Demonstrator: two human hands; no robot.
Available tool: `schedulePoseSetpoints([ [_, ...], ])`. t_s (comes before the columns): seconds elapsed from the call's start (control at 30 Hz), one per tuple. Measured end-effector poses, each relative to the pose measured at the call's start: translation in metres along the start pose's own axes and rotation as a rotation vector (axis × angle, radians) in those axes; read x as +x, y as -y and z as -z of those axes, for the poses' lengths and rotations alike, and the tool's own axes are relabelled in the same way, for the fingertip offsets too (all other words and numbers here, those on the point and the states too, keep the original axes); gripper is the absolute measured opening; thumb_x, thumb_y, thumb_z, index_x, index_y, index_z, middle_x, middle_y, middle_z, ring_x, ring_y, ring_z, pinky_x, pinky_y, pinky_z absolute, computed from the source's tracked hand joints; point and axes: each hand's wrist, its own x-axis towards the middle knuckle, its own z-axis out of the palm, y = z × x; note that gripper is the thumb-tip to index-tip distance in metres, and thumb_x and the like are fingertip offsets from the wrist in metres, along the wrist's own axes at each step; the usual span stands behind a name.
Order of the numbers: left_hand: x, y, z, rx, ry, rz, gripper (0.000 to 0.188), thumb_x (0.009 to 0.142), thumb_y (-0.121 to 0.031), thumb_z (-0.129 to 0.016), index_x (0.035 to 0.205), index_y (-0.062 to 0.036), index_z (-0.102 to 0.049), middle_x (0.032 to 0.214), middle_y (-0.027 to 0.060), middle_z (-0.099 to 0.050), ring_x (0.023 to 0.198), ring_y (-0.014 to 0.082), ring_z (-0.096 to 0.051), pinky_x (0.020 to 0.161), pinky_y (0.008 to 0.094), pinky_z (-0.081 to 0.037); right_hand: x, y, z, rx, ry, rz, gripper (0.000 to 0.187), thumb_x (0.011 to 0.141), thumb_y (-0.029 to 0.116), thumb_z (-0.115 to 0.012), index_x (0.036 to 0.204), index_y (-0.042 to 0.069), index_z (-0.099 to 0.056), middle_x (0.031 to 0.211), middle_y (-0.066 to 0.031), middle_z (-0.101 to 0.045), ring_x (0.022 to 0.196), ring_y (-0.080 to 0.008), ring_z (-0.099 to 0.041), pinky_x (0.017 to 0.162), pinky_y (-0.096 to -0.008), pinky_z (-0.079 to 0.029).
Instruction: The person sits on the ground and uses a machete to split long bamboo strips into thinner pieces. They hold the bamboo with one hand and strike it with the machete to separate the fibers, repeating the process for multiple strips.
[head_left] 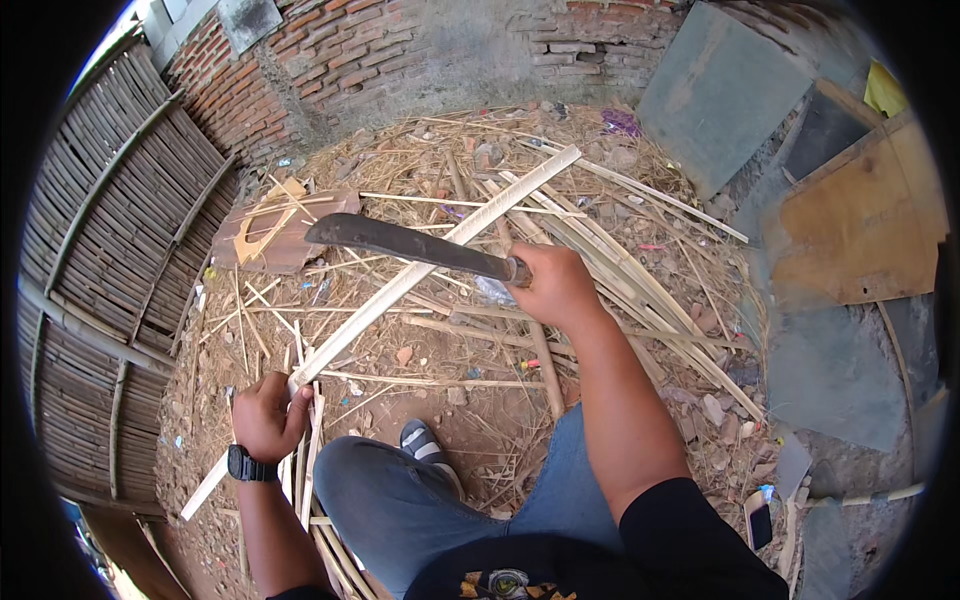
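Observation:
My right hand (556, 287) is closed round the handle of a machete (410, 244), whose dark, broad blade reaches left. The blade lies across a long pale bamboo strip (375, 308); whether it touches the strip or hovers just over it I cannot tell. My left hand (268, 415), with a black watch at the wrist, grips that strip near its lower end. The strip slants from the lower left up to the far middle. Beside and below my left hand are several more thin strips (310, 450).
A pile of split bamboo strips (640, 290) lies to the right on littered ground. A bamboo slat fence (120, 260) stands at left, a brick wall (420, 50) at the back. Boards (850, 220) lean at right, near a phone (760, 522). A brown panel (325, 215) lies far left.

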Motion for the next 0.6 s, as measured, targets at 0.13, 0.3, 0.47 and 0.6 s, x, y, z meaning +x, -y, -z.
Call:
schedulePoseSetpoints([
  [0.13,-0.037,0.021,0.003,0.097,-0.133,-0.096,0.033,0.091,-0.024,-0.073,0.074,-0.0063,-0.052,0.058,0.0107,-0.053,0.053,0.0354,-0.056,0.050,0.0451,-0.043,0.007,-0.011,0.015,0.035,-0.006,-0.208,0.031,0.081,0.027,-0.080,0.106,0.012,-0.073,0.079,-0.0159,-0.072,0.074,-0.0385,-0.069,0.067,-0.0461,-0.054],
  [0.3,-0.069,0.037,0.005,0.158,-0.069,-0.001,0.034,0.090,-0.027,-0.073,0.072,-0.0077,-0.051,0.059,0.0115,-0.054,0.053,0.0359,-0.056,0.051,0.0461,-0.044,0.005,-0.009,0.013,-0.014,0.028,-0.394,0.039,0.085,0.038,-0.079,0.111,0.010,-0.073,0.080,-0.0182,-0.072,0.078,-0.0368,-0.071,0.070,-0.0458,-0.055],
  [0.47,-0.086,0.048,-0.007,0.136,-0.109,-0.004,0.032,0.090,-0.025,-0.072,0.073,-0.0076,-0.052,0.059,0.0114,-0.053,0.054,0.0356,-0.055,0.051,0.0459,-0.043,0.004,-0.009,0.002,-0.061,0.129,-0.200,0.043,0.085,0.038,-0.078,0.115,0.008,-0.072,0.093,-0.0207,-0.073,0.090,-0.0383,-0.070,0.079,-0.0471,-0.056],
  [0.6,-0.093,0.059,-0.011,0.141,-0.135,0.006,0.031,0.091,-0.024,-0.072,0.074,-0.0069,-0.052,0.061,0.0126,-0.053,0.056,0.0366,-0.056,0.052,0.0476,-0.043,0.008,-0.045,0.004,-0.050,-0.072,-0.585,0.044,0.086,0.040,-0.077,0.111,0.005,-0.072,0.096,-0.0206,-0.074,0.091,-0.0393,-0.071,0.081,-0.0459,-0.056],
])
